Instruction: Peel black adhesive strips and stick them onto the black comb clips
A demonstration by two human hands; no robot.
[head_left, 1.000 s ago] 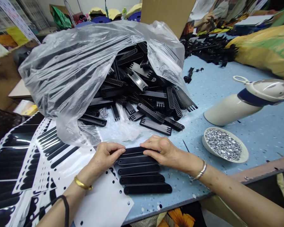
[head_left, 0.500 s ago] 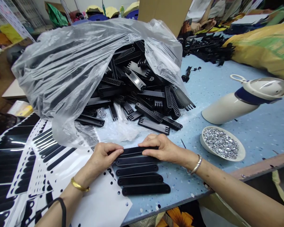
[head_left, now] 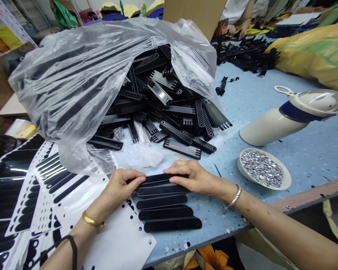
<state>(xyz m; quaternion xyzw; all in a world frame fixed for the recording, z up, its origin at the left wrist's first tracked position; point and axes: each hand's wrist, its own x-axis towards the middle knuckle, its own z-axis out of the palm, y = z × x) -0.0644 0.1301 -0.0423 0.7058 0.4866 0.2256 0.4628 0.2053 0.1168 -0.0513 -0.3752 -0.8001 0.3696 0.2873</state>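
Both hands pinch the ends of a flat black plastic strip (head_left: 156,179), the farthest in a row on the blue table. My left hand (head_left: 125,182) has thumb and fingers closed on its left end. At the other end, my right hand (head_left: 187,174) grips it, its fingertips covering that part. Below lie several similar black strips (head_left: 165,213) with rounded ends and a small hole near the end, roughly parallel. Under my left forearm is a white sheet (head_left: 115,228). Beyond the hands, ridged and honeycomb-patterned black pieces (head_left: 182,148) spill from a clear plastic bag (head_left: 73,75).
A bowl of small shiny metal rings (head_left: 284,183) stands right of my right hand, with a white bottle (head_left: 266,127) behind it. Sheets with black strip shapes (head_left: 19,187) are at the left. A yellow sack (head_left: 312,56) and another person's hands (head_left: 238,30) are at the back.
The view has shifted very slightly. Both hands keep their grip on the farthest strip, and the row of strips looks the same.
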